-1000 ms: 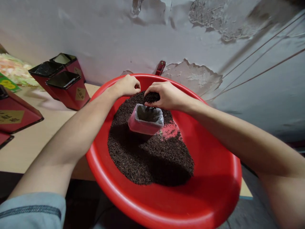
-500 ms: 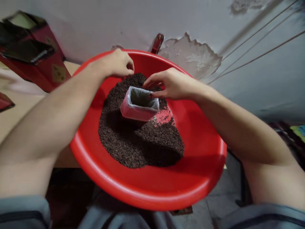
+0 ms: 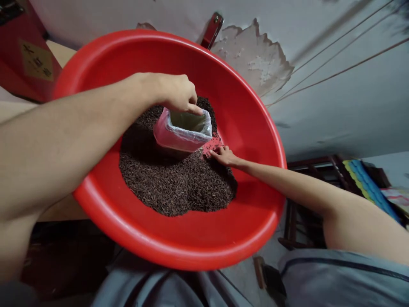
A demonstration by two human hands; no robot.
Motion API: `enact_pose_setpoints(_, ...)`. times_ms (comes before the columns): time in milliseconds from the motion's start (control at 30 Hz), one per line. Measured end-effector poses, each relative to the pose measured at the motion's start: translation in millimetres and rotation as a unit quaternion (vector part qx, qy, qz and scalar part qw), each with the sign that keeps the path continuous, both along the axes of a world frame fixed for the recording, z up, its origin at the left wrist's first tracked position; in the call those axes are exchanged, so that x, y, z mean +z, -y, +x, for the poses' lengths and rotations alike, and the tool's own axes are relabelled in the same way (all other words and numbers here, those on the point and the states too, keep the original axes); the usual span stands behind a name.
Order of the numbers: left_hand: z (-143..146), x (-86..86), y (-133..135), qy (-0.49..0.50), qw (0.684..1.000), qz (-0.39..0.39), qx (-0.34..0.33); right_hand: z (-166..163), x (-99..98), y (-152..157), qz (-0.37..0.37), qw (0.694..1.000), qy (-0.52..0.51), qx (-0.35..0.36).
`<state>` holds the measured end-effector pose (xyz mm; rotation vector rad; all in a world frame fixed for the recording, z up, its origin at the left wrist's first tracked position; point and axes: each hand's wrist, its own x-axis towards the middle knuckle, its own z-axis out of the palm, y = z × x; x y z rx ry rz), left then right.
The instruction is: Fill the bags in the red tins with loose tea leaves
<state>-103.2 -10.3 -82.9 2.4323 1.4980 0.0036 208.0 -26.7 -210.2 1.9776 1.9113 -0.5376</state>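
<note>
A red box (image 3: 179, 143) with a clear plastic liner stands amid a heap of loose dark tea leaves (image 3: 179, 187). Both are inside a wide red plastic basin (image 3: 255, 204). My left hand (image 3: 180, 94) is closed at the box's far rim, one finger lying along the liner's edge; its other fingertips are hidden. The box's inside looks greenish and its bottom cannot be seen. Low at the right of the box, my right hand (image 3: 226, 156) has its fingers apart, their tips at the edge of the leaves by a thinly covered patch of basin floor.
At the left, a larger red box with a yellow label (image 3: 37, 59) stands on a pale tabletop (image 3: 64, 53). Behind the basin is a wall with peeling plaster (image 3: 255, 55) and a red-handled object (image 3: 212, 30). Cords run along the wall at the right. A dark wooden frame (image 3: 315, 168) stands at right.
My left hand has moved right onto the box's far rim. My right hand has left the box's opening and gone down to the leaves at its right. The view has come closer to the basin.
</note>
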Motion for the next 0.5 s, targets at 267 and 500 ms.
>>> enact_pose_setpoints(267,-9.5,-14.9,-16.8,-0.001,0.999,-0.007,-0.033,-55.3,2.4,70.0,-0.061,0.976,-0.143,0.150)
enact_pose_setpoints(500,-10.7,-18.3,-14.3,0.055,0.998,-0.014,-0.013,-65.5,8.8,77.5,-0.085,0.933,-0.237,0.257)
